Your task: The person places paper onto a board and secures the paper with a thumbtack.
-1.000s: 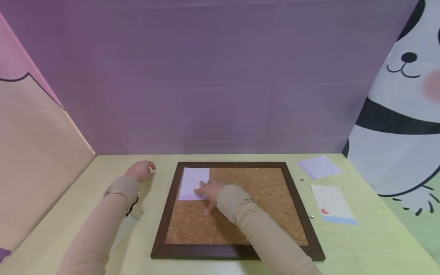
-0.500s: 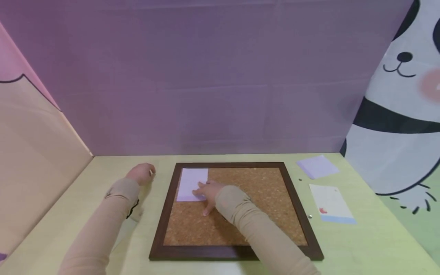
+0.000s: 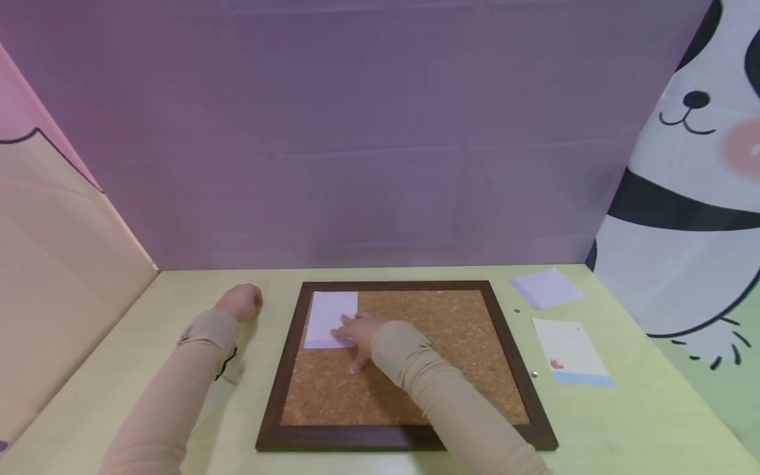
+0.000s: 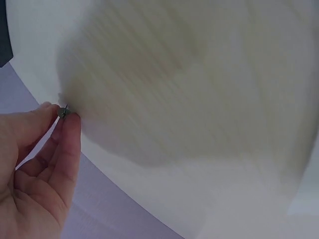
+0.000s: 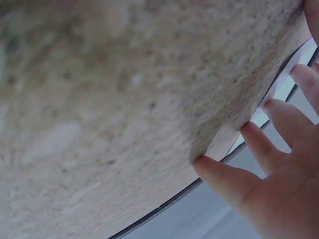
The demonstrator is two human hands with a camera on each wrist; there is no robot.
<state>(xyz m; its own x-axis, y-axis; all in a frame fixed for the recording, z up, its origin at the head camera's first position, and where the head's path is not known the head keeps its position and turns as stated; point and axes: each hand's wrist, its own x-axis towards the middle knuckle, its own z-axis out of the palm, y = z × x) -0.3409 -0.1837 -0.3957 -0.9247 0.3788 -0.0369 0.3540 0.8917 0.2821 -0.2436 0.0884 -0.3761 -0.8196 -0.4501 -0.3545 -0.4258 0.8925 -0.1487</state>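
A corkboard (image 3: 442, 353) with a dark brown frame lies flat on the pale table. On its upper left corner lies a white sheet of paper (image 3: 323, 313). My right hand (image 3: 360, 335) rests on the sheet's lower right part with fingers spread; some fingertips touch the bare cork, as the right wrist view also shows. Left of the board, my left hand (image 3: 239, 302) is held over the table. In the left wrist view its thumb and fingertips pinch a thumbtack (image 4: 64, 112), whose thin point shows.
Right of the board lie a pale lilac sheet (image 3: 547, 288), a card with a blue edge and small red picture (image 3: 574, 349), and two small tack-like items, one dark (image 3: 517, 311), one shiny (image 3: 534, 374). Another paper (image 3: 214, 399) is partly hidden under the left forearm. A purple backdrop (image 3: 380, 145) stands behind.
My left hand has turned slightly, its fingers drawn in closer. The right hand stays on the sheet. The whole head view has shifted a little.
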